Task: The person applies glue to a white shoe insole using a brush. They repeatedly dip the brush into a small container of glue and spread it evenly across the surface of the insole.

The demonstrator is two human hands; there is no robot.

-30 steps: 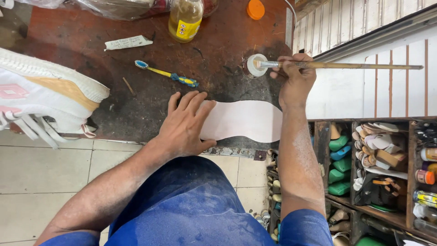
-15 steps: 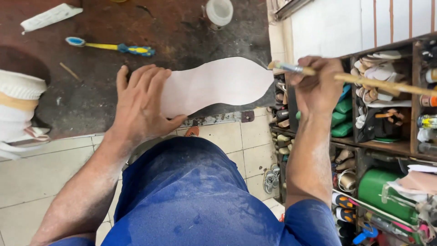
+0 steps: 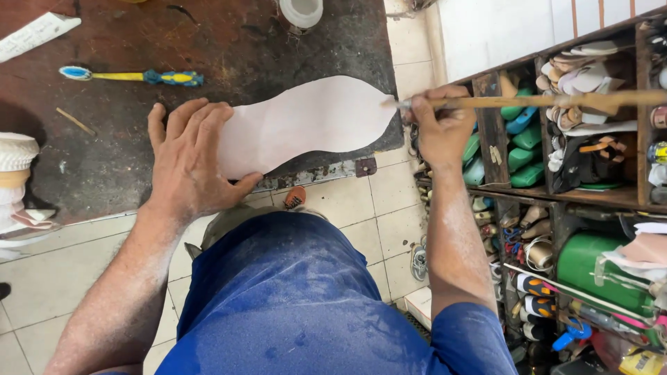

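One sole (image 3: 306, 125) lies at the middle of the bench (image 3: 229, 42). One toothbrush (image 3: 132, 76) lies at ten o'clock, one white pot (image 3: 300, 12) at twelve, one paper strip (image 3: 35, 35) at eleven. One brush (image 3: 528, 101) crosses at two o'clock. Two hands show: left (image 3: 191, 156), right (image 3: 443, 125). One shelf (image 3: 577, 194) stands at three o'clock.

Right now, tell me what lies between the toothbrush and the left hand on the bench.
Head view: only bare, stained bench top separates the toothbrush from the left hand, which presses the sole-shaped sheet.
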